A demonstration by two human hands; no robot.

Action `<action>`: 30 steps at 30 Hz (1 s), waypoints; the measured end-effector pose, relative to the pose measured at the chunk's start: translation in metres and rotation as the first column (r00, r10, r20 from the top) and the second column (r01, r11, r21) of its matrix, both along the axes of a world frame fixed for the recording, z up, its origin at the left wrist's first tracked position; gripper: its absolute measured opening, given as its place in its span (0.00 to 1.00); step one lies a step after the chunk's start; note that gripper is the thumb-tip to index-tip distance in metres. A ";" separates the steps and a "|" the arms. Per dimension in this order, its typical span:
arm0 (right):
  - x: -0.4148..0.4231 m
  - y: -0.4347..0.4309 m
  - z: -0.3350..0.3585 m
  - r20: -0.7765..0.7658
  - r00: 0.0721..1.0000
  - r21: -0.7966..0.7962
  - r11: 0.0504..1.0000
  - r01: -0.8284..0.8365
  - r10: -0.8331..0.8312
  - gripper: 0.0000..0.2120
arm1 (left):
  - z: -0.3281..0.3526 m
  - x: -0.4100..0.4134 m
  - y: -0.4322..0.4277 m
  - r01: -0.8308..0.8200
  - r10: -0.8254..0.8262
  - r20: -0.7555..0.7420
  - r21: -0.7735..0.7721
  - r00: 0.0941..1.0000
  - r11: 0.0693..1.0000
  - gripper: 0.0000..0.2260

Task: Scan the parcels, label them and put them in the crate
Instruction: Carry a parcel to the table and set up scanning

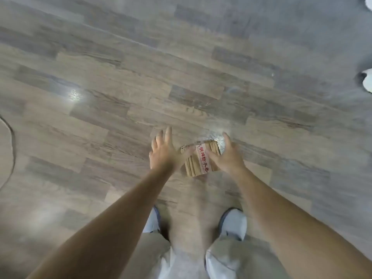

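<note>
A small brown cardboard parcel (201,159), sealed with clear tape printed in red characters, lies low over the wood-pattern floor (120,87) in front of my feet. My left hand (164,151) is spread with straight fingers at the parcel's left side. My right hand (227,154) is also spread, with fingers over the parcel's right edge. Neither hand grips the parcel. The picture is blurred by motion, so whether the hands touch the parcel is unclear.
My two feet in pale shoes (233,222) stand just behind the parcel. A dark cable (12,141) curves along the floor at the far left. White shoes (367,80) of another person show at the right edge.
</note>
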State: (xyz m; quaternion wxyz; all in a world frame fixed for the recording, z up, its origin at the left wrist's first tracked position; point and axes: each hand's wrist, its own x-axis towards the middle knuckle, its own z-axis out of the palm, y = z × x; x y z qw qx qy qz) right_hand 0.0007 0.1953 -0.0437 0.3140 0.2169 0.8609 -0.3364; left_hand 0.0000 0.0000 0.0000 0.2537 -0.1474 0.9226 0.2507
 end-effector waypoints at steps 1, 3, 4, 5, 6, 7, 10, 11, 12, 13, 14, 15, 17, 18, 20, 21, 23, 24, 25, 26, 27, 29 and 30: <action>0.001 0.001 -0.015 0.013 1.000 -0.026 1.000 0.011 -0.011 0.46 | -0.016 0.001 0.002 -0.003 0.003 0.006 0.011 1.000 1.000 0.48; 0.004 0.005 -0.045 0.055 0.998 -0.074 0.997 0.009 -0.005 0.47 | -0.047 0.002 0.006 0.011 -0.011 0.029 0.001 1.000 1.000 0.47; 0.005 0.007 -0.059 0.071 0.997 -0.107 0.994 0.014 -0.007 0.48 | -0.060 0.003 0.005 0.021 -0.021 0.046 0.004 0.999 1.000 0.47; 0.005 0.007 -0.072 0.061 0.998 -0.137 0.991 0.012 -0.004 0.48 | -0.073 0.005 0.007 0.035 -0.035 0.047 0.002 0.998 0.999 0.47; 0.005 0.008 -0.081 0.051 0.999 -0.153 0.988 -0.001 0.009 0.49 | -0.082 0.007 0.009 0.053 -0.053 0.045 -0.004 0.998 0.999 0.48; 0.004 0.008 -0.090 0.043 0.999 -0.167 0.986 -0.006 0.013 0.49 | -0.090 0.008 0.009 0.065 -0.064 0.046 -0.010 0.997 0.998 0.48; 0.004 0.009 -0.105 0.036 0.999 -0.136 0.990 -0.023 0.028 0.45 | -0.105 0.012 0.008 0.067 -0.066 0.065 -0.002 0.996 0.998 0.49; 0.005 0.008 -0.108 0.037 0.999 -0.115 0.993 -0.027 0.032 0.41 | -0.106 0.014 0.007 0.066 -0.066 0.067 0.001 0.996 0.998 0.50; 0.006 0.007 -0.110 0.039 0.999 -0.092 0.995 -0.033 0.037 0.37 | -0.107 0.015 0.006 0.070 -0.070 0.067 -0.002 0.995 0.998 0.50; 0.006 0.005 -0.111 0.039 0.998 -0.079 0.996 -0.037 0.040 0.34 | -0.106 0.015 0.005 0.079 -0.078 0.065 -0.005 0.995 0.997 0.50; 0.006 0.004 -0.110 0.033 0.999 -0.079 0.996 -0.036 0.039 0.32 | -0.104 0.015 0.003 0.081 -0.080 0.060 -0.006 0.995 0.997 0.49; 0.005 0.002 -0.108 0.025 0.999 -0.089 0.995 -0.033 0.035 0.30 | -0.101 0.014 0.000 0.075 -0.075 0.055 -0.007 0.996 0.997 0.49; -0.001 -0.001 -0.096 -0.001 1.000 -0.096 0.995 -0.022 0.022 0.28 | -0.089 0.009 -0.009 0.058 -0.057 0.054 -0.017 0.997 0.998 0.49; -0.007 -0.002 -0.085 -0.012 1.000 -0.091 0.996 -0.025 0.024 0.27 | -0.078 0.006 -0.013 0.047 -0.046 0.056 -0.024 0.997 0.999 0.49; -0.020 -0.004 -0.051 -0.046 0.998 -0.082 0.996 -0.043 0.040 0.27 | -0.049 -0.001 -0.024 0.022 -0.021 0.036 -0.031 0.999 0.999 0.49; -0.029 -0.006 -0.030 -0.066 0.997 -0.079 0.995 -0.056 0.051 0.27 | -0.030 -0.006 -0.028 0.013 -0.013 0.019 -0.034 1.000 0.999 0.49; -0.047 -0.012 0.023 -0.097 0.993 -0.084 0.993 -0.077 0.069 0.28 | 0.018 -0.017 -0.039 0.003 -0.004 -0.012 -0.051 1.000 0.999 0.49; -0.056 -0.016 0.054 -0.110 0.991 -0.089 0.992 -0.088 0.078 0.28 | 0.047 -0.023 -0.045 0.000 -0.001 -0.022 -0.059 1.000 0.998 0.49; -0.065 -0.021 0.087 -0.124 0.988 -0.089 0.991 -0.100 0.089 0.28 | 0.077 -0.030 -0.050 -0.001 0.000 -0.032 -0.059 0.999 0.998 0.49; -0.074 -0.026 0.122 -0.139 0.986 -0.088 0.990 -0.108 0.095 0.29 | 0.109 -0.037 -0.056 -0.003 0.001 -0.047 -0.054 0.999 0.999 0.49; -0.083 -0.031 0.159 -0.151 0.984 -0.088 0.990 -0.111 0.097 0.29 | 0.143 -0.044 -0.061 -0.006 0.003 -0.068 -0.049 0.998 0.999 0.49; -0.102 -0.043 0.236 -0.167 0.982 -0.095 0.989 -0.110 0.093 0.30 | 0.215 -0.060 -0.074 -0.009 0.003 -0.118 -0.053 0.993 0.999 0.48; -0.112 -0.050 0.276 -0.173 0.981 -0.098 0.989 -0.108 0.090 0.30 | 0.253 -0.069 -0.081 -0.015 0.005 -0.144 -0.065 0.990 0.998 0.48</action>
